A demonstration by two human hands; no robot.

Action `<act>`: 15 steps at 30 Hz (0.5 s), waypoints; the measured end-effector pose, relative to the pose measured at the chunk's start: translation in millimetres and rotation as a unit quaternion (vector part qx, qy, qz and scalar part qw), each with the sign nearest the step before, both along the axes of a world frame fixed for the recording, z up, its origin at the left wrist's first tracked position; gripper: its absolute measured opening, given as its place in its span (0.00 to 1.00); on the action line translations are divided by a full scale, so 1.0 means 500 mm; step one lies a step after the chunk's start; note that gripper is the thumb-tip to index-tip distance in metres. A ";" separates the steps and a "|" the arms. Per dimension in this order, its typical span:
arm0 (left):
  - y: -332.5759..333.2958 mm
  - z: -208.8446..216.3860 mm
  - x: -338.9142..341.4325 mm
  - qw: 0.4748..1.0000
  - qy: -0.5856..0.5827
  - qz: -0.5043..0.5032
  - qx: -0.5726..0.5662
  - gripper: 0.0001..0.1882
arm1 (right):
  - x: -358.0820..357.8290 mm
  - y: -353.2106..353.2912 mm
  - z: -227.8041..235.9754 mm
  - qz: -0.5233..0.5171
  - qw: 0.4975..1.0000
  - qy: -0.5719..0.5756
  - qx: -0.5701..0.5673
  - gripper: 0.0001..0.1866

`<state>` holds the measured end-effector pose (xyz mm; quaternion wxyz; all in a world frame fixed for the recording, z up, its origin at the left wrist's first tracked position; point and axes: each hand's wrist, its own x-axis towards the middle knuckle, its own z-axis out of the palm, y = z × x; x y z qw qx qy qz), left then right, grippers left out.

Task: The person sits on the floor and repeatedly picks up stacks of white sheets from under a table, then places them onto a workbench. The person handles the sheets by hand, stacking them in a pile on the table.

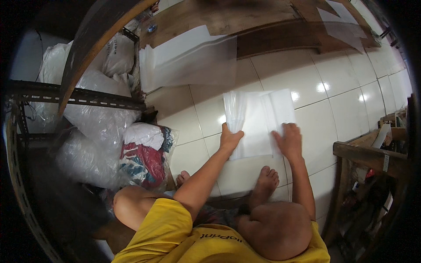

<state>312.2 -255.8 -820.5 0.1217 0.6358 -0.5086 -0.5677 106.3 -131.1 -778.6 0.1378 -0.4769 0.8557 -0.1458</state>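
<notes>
A stack of thin clear plastic sheets (256, 127) lies on the tiled floor before my feet, with its left side folded into a ridge. My left hand (229, 139) grips that left edge, thumb over the top and fingers tucked behind. At the right edge my right hand (289, 141) rests on the sheets, its thumb and fingers spread apart. Another pile of translucent plastic sheets (188, 61) hangs partly over the edge of a low wooden board beyond.
White plastic sheets (342, 22) lie on the brown wooden board (263, 17) at the back. Clear bags (94, 109) and a bag of coloured cloth (147, 155) crowd the left, beside a slotted metal frame (83, 97). A wooden stand (368, 153) is at right.
</notes>
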 end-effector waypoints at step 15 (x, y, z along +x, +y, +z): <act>0.014 0.028 -0.001 0.997 0.071 0.031 0.026 0.37 | 0.032 -0.027 0.032 -0.039 0.986 -0.106 -0.124 0.20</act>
